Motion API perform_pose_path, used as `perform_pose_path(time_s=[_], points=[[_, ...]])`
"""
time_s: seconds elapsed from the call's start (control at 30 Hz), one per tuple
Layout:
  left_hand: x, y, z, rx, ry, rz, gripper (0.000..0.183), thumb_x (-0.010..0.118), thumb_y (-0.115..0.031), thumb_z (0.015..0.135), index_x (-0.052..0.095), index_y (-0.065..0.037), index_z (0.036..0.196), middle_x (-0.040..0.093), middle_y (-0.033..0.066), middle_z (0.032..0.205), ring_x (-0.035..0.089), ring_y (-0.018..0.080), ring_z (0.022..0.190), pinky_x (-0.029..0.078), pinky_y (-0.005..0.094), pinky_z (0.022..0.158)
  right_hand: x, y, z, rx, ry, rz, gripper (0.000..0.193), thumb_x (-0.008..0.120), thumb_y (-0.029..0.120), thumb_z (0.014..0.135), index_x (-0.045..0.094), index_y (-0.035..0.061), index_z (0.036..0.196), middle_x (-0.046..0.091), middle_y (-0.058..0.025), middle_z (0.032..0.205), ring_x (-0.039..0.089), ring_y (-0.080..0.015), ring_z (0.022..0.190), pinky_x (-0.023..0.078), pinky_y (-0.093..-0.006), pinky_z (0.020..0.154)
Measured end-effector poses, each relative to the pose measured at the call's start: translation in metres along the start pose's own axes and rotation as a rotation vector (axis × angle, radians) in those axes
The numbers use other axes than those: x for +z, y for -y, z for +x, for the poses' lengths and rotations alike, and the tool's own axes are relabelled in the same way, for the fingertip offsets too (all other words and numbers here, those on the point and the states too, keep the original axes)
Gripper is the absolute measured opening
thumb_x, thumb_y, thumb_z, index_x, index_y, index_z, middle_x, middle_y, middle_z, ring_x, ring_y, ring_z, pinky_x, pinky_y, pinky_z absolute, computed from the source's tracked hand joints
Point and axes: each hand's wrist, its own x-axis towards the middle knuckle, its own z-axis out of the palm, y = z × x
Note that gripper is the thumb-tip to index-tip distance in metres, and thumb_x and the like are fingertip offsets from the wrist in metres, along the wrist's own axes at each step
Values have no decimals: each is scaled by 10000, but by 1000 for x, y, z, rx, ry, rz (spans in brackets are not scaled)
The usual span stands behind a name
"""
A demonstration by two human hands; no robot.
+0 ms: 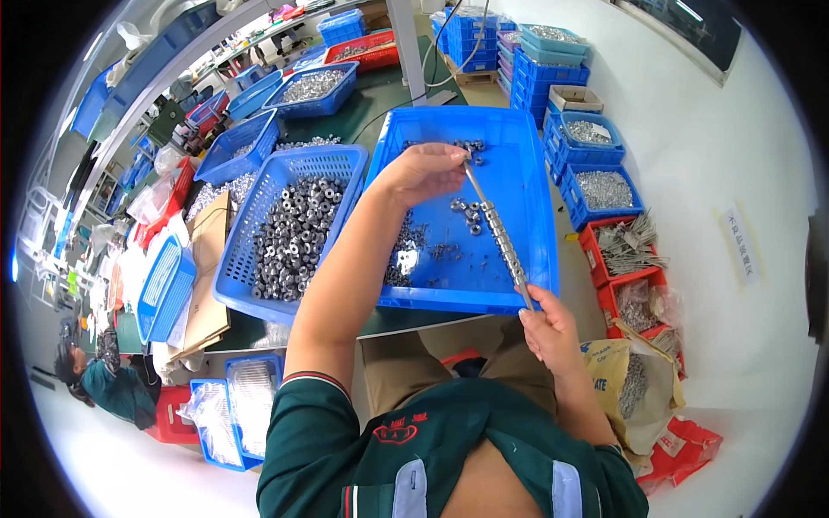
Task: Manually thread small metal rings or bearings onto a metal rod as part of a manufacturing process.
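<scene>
Above one blue tray (528, 186), I hold one metal rod (474, 180), left fingers (439, 161) pinching its far end, right fingers (537, 321) closed on its near end. Several rings (501, 240) sit threaded between; their small size leaves the count uncertain. One perforated basket (238, 250) stands left on the tabletop (376, 91).

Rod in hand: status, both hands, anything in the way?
Left hand pinching rod at far end, right hand at near end. Shiny metal rings threaded mid-rod. Loose parts in blue tray; nothing seen blocking rod.
</scene>
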Motion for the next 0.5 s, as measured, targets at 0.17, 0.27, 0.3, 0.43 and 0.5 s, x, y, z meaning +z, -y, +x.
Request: perform_pose_path(time_s=[0.17,0.27,0.3,0.43,0.5], points=[[-5,-1,1,75,2,107,164,625,-83,847,615,0,988,640,84,877,619,175,763,511,288,729,3,2,-1,4,-3,25,395,521,68,902,433,15,1284,405,64,554,342,-1,411,254,-170,378],[2,1,-1,121,66,119,185,644,-92,832,616,-5,992,639,86,909,620,168,787,510,289,746,2,1,1,1,5,56,387,514,69,907,440,13,1283,408,65,560,340,2,411,251,-168,379],[6,3,-1,67,103,168,201,656,-101,823,617,-9,996,640,85,923,620,163,800,509,290,753,2,1,2,-5,8,63,383,511,69,910,443,13,1283,409,65,562,339,3,411,251,-167,378],[21,17,1,-113,254,254,253,685,-126,798,617,-30,1023,644,54,953,603,145,865,495,299,771,8,3,2,-24,-39,43,385,511,69,910,444,14,1285,402,67,556,336,1,408,252,-168,376],[22,18,0,-129,238,246,256,682,-125,799,618,-33,1030,645,47,950,597,143,868,486,299,772,8,3,2,-45,-35,56,384,510,71,912,445,15,1286,397,70,551,333,0,405,252,-169,371]])
